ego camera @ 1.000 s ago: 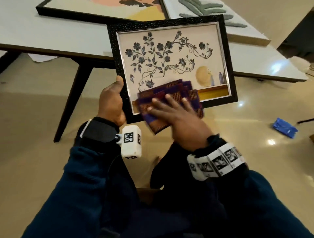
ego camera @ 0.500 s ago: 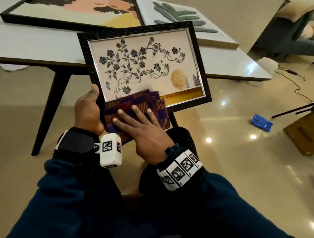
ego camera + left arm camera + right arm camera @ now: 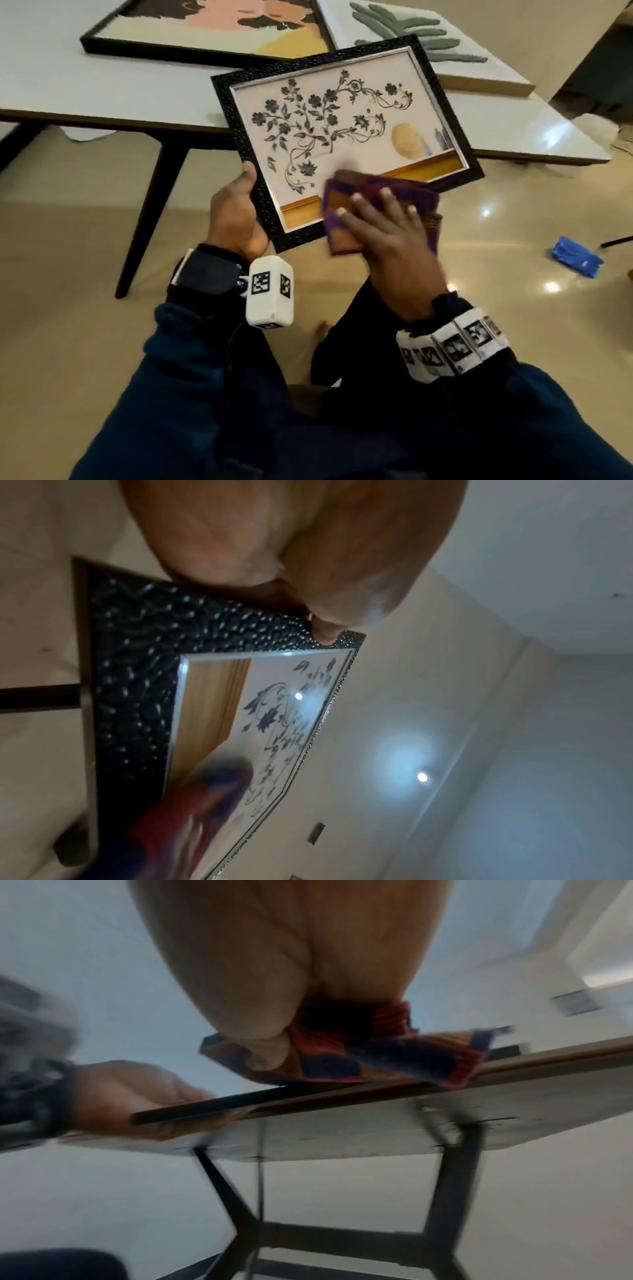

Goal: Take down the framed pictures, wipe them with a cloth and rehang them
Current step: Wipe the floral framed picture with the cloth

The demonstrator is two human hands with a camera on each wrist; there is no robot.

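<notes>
A black-framed floral picture (image 3: 342, 137) is held tilted in front of me, above the floor and at the table's near edge. My left hand (image 3: 236, 212) grips its lower left side, thumb on the embossed frame (image 3: 137, 669). My right hand (image 3: 387, 233) lies flat with spread fingers on a folded purple and orange cloth (image 3: 376, 192), pressing it onto the glass at the lower edge. The right wrist view shows the cloth (image 3: 377, 1058) bunched under my palm on the frame's edge (image 3: 205, 1110). Motion blurs the cloth (image 3: 192, 804).
A white table (image 3: 102, 89) on black legs (image 3: 150, 219) stands just beyond. On it lie a large black-framed picture (image 3: 205, 27) and a canvas with a green plant (image 3: 428, 34). A blue object (image 3: 577, 257) lies on the glossy floor at right.
My right hand has slid the cloth from the picture's lower left corner to the right along its bottom edge. My left hand keeps its grip on the frame.
</notes>
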